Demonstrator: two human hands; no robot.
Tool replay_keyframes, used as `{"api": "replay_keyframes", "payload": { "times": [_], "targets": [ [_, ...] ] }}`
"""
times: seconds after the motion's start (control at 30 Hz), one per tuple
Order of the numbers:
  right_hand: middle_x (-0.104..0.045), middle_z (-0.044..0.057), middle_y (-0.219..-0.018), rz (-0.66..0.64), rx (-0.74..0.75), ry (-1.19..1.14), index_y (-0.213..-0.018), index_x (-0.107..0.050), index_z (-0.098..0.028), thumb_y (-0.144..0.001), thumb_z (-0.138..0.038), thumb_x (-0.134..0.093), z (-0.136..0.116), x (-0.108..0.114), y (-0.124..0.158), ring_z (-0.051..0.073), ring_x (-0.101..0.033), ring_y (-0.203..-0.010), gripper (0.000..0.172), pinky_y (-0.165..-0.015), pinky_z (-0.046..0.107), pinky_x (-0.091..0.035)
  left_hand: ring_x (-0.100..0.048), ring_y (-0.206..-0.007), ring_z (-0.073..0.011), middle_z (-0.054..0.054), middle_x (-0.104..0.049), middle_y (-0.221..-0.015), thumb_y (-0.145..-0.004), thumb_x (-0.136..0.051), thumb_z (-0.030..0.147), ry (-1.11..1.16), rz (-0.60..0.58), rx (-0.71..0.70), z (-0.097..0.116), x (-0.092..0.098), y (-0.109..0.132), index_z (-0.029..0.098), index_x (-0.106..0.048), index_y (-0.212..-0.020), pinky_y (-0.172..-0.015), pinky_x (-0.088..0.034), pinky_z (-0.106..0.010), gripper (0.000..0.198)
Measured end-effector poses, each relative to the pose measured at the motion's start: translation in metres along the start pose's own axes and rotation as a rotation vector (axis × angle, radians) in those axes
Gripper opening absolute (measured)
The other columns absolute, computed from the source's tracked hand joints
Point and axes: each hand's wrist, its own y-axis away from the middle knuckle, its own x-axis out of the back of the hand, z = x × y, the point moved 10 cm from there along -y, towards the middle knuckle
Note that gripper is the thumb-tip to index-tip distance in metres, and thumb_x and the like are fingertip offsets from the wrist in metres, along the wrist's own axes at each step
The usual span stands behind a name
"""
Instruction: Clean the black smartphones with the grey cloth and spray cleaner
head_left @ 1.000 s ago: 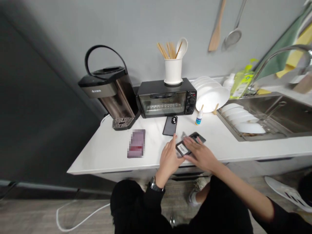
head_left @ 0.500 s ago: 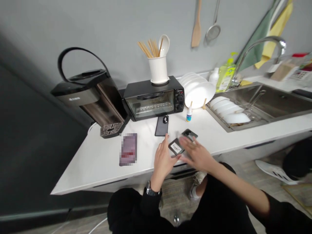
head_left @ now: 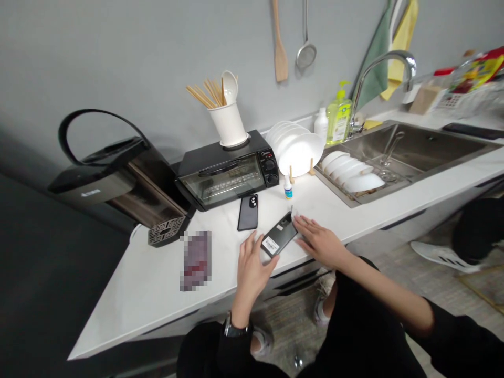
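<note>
A dark smartphone lies face down on the white counter, set at a slant, with a white barcode label on its near end. My left hand steadies that end, the thumb at one edge and the fingers at the other. Against the far right end rest the fingers of my right hand, held together over a small white wipe, most of it hidden. Beyond the phone stands a small white bottle with a blue and yellow label. What looks like a grey, black-rimmed phone case lies to the left.
A pixelated purple item lies on the counter at left. Behind are a drink dispenser, a toaster oven bearing a utensil holder, racked plates and the sink. Another person's shoe shows at right.
My right hand has moved off the middle of the phone to its far right end, uncovering the back. The camera view has shifted to the right.
</note>
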Motion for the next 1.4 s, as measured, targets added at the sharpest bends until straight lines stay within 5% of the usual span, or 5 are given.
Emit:
{"api": "replay_keyframes", "payload": {
  "times": [0.37, 0.6, 1.07, 1.23, 1.4],
  "targets": [
    [-0.069, 0.009, -0.142, 0.381, -0.011, -0.276, -0.135, -0.068, -0.024, -0.107, -0.015, -0.036, 0.007, 0.037, -0.034, 0.022, -0.059, -0.140, 0.044, -0.119, 0.047, -0.048, -0.064, -0.071, -0.0169, 0.002, -0.067, -0.085, -0.098, -0.054, 0.031, 0.357, -0.022, 0.190, 0.001, -0.007, -0.009, 0.023, -0.050, -0.128, -0.072, -0.049, -0.027, 0.031],
    [-0.062, 0.015, -0.149, 0.049, 0.259, -0.069, -0.155, -0.048, -0.016, -0.100, -0.024, -0.053, -0.077, -0.013, -0.050, 0.029, -0.055, -0.142, 0.055, -0.126, 0.059, -0.035, -0.074, -0.089, -0.0210, -0.009, -0.078, -0.112, -0.095, -0.049, 0.019, 0.375, -0.043, 0.133, 0.002, -0.017, -0.001, 0.020, -0.058, -0.134, -0.085, -0.057, -0.032, 0.040],
    [-0.051, 0.024, -0.157, 0.204, 0.082, 0.173, -0.168, -0.017, -0.016, -0.102, -0.050, -0.057, -0.049, -0.010, -0.037, 0.043, -0.041, -0.152, 0.084, -0.120, 0.073, -0.034, -0.077, -0.104, -0.0263, -0.008, -0.080, -0.114, -0.101, -0.042, 0.023, 0.345, -0.054, 0.158, 0.003, -0.020, 0.000, 0.026, -0.065, -0.127, -0.091, -0.058, -0.035, 0.035],
    [-0.045, 0.018, -0.165, -0.139, 0.514, 0.080, -0.170, -0.011, -0.019, -0.099, -0.063, -0.058, -0.087, -0.042, -0.029, 0.036, -0.040, -0.154, 0.095, -0.123, 0.059, -0.038, -0.077, -0.106, -0.0312, -0.016, -0.080, -0.113, -0.093, -0.045, 0.017, 0.255, -0.113, 0.189, -0.003, -0.027, -0.001, 0.020, -0.069, -0.115, -0.092, -0.058, -0.038, 0.033],
    [-0.061, 0.023, -0.147, 0.192, 0.101, 0.154, -0.166, -0.026, -0.017, -0.103, -0.053, -0.056, -0.046, -0.006, -0.045, 0.041, -0.052, -0.144, 0.079, -0.120, 0.072, -0.034, -0.077, -0.103, -0.0258, -0.009, -0.080, -0.114, -0.101, -0.040, 0.023, 0.287, -0.067, 0.187, -0.003, -0.021, -0.001, 0.025, -0.061, -0.126, -0.087, -0.057, -0.033, 0.033]
  ]
}}
